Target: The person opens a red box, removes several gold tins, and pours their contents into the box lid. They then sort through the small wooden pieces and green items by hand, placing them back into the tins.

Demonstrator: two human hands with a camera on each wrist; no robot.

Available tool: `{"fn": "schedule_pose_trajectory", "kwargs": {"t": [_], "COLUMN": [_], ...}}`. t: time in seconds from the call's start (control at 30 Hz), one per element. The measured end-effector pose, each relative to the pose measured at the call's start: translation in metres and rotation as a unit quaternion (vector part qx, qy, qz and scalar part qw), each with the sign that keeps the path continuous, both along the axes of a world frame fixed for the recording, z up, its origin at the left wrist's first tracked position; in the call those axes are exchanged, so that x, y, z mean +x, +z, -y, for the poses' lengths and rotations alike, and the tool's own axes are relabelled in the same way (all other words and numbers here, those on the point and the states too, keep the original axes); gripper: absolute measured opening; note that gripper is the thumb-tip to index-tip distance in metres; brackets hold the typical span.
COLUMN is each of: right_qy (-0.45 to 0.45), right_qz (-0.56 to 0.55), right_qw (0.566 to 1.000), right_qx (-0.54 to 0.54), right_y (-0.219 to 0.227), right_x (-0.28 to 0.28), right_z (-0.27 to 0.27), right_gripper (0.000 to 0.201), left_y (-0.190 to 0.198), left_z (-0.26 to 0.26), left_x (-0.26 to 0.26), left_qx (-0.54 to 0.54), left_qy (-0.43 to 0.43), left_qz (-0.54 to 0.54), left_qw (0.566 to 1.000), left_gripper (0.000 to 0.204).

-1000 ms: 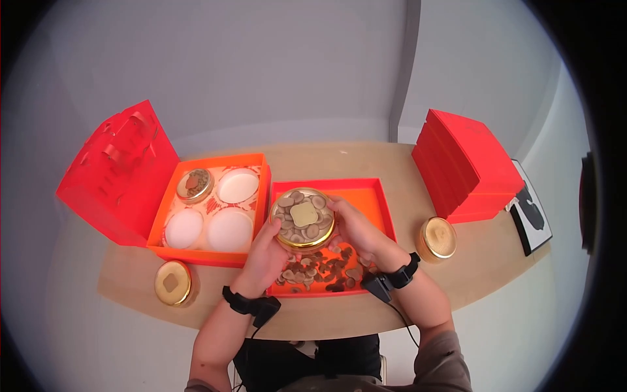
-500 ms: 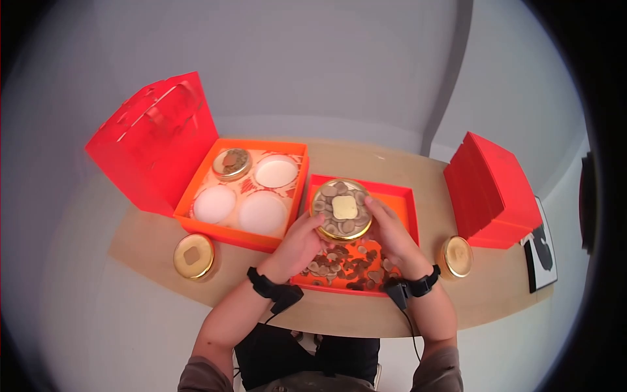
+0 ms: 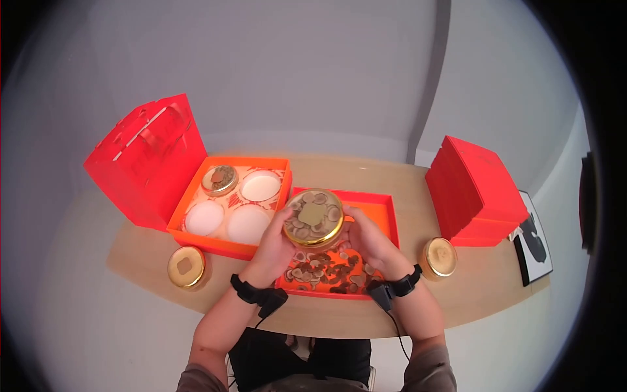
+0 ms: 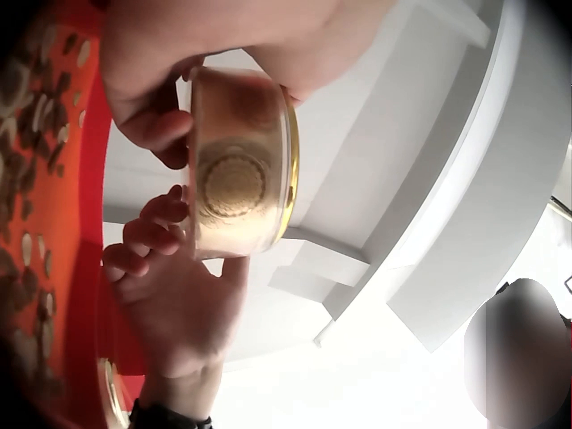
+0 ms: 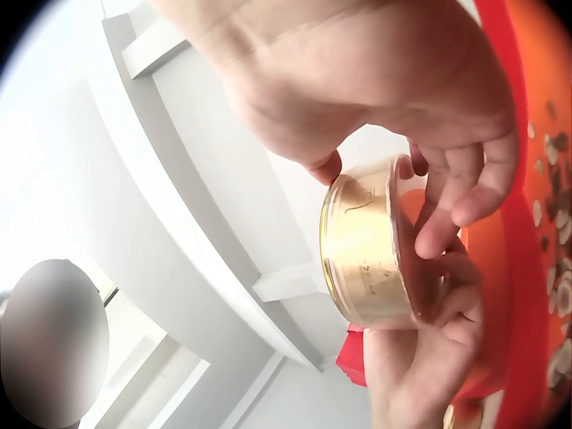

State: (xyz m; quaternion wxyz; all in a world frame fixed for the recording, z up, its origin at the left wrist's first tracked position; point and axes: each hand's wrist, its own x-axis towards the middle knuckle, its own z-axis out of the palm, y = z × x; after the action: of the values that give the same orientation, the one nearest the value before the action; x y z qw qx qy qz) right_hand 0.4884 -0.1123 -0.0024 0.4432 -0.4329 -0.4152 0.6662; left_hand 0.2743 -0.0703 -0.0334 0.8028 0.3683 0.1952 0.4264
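A round clear jar (image 3: 317, 238) with a gold-rimmed transparent lid is held up over a shallow red tray (image 3: 394, 225) with an orange inside. Through the lid show pale brown slices and a squarish label. My left hand (image 3: 275, 247) grips the jar's left side, its thumb near the lid rim. From the other side my right hand (image 3: 371, 247) holds it. In the left wrist view, a gold band with a round emblem (image 4: 234, 181) wraps the jar's wall. Fingers of both hands curl under its base. Loose dried slices (image 3: 326, 271) lie scattered in the tray's front.
To the left, an orange box (image 3: 215, 246) has round recesses, one with a small jar (image 3: 219, 179). Behind it stands a red bag (image 3: 153, 166). Gold-lidded jars (image 3: 186, 266) (image 3: 440, 257) flank the tray. At right are a red box (image 3: 480, 193) and a framed picture (image 3: 535, 245).
The head view swings right, then partly back. Both hands keep hold of the jar over the tray. The right thumb has slid from the lid's edge toward the jar's side.
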Motion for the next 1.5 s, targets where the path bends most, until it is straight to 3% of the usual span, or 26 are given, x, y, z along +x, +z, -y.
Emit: {"fn": "schedule_pose_trajectory", "kwargs": {"t": [0.1, 0.4, 0.57, 0.67, 0.73, 0.83, 0.9, 1.13, 1.23, 1.27, 1.3, 1.33, 1.4, 1.43, 1.5], "right_qy": [0.014, 0.069, 0.115, 0.108, 0.043, 0.021, 0.031, 0.015, 0.012, 0.016, 0.016, 0.016, 0.030, 0.039, 0.039], "right_qz": [-0.004, -0.022, -0.004, 0.019, 0.033, 0.035, 0.030, 0.051, 0.010, 0.012, 0.027, 0.040, 0.034, 0.028, 0.021], "right_qw": [1.000, 0.997, 0.993, 0.994, 0.998, 0.999, 0.998, 0.997, 0.999, 0.999, 0.999, 0.999, 0.999, 0.999, 0.999], "right_qx": [0.008, 0.028, 0.019, 0.027, 0.039, 0.036, 0.038, 0.048, 0.036, 0.037, 0.030, 0.023, 0.024, 0.024, 0.024], "right_y": [0.002, 0.007, 0.007, 0.007, 0.005, 0.002, 0.000, -0.002, -0.005, -0.003, 0.001, 0.004, 0.007, 0.007, 0.001], "right_x": [0.000, -0.001, -0.003, -0.008, -0.008, -0.009, -0.009, -0.012, -0.013, -0.013, -0.013, -0.013, -0.014, -0.014, -0.014], "right_z": [0.004, 0.013, 0.011, 0.010, 0.012, 0.011, 0.009, 0.008, 0.006, 0.007, 0.009, 0.010, 0.011, 0.011, 0.008], "right_gripper": [0.058, 0.061, 0.059, 0.057, 0.054, 0.052, 0.051, 0.049, 0.046, 0.046, 0.045, 0.044, 0.044, 0.044, 0.044], "left_y": [0.013, 0.039, 0.046, 0.046, 0.044, 0.041, 0.033, 0.025, 0.029, 0.018, 0.018, 0.020, 0.046, 0.057, 0.072], "left_z": [0.009, 0.016, 0.022, 0.025, 0.026, 0.030, 0.030, 0.037, 0.030, 0.017, 0.011, 0.006, 0.005, 0.008, 0.015], "left_x": [0.004, -0.019, -0.020, -0.015, -0.016, -0.022, -0.028, -0.027, -0.031, -0.035, -0.037, -0.040, -0.039, -0.036, -0.023], "left_qx": [-0.007, -0.020, 0.003, 0.047, 0.065, 0.096, 0.108, 0.079, 0.104, 0.233, 0.354, 0.354, 0.523, 0.522, 0.580], "left_qy": [0.090, 0.018, 0.053, 0.081, 0.092, 0.084, 0.062, 0.101, 0.094, 0.133, 0.169, 0.174, 0.181, 0.184, 0.089], "left_qz": [-0.009, -0.074, -0.134, -0.146, -0.143, -0.182, -0.201, -0.189, -0.243, -0.329, -0.407, -0.407, -0.501, -0.502, -0.549], "left_qw": [0.996, 0.997, 0.990, 0.985, 0.983, 0.975, 0.972, 0.974, 0.960, 0.905, 0.825, 0.824, 0.665, 0.665, 0.594], "left_gripper": [0.050, 0.050, 0.046, 0.043, 0.042, 0.043, 0.057, 0.058, 0.062, 0.063, 0.064, 0.064, 0.077, 0.077, 0.090]}}
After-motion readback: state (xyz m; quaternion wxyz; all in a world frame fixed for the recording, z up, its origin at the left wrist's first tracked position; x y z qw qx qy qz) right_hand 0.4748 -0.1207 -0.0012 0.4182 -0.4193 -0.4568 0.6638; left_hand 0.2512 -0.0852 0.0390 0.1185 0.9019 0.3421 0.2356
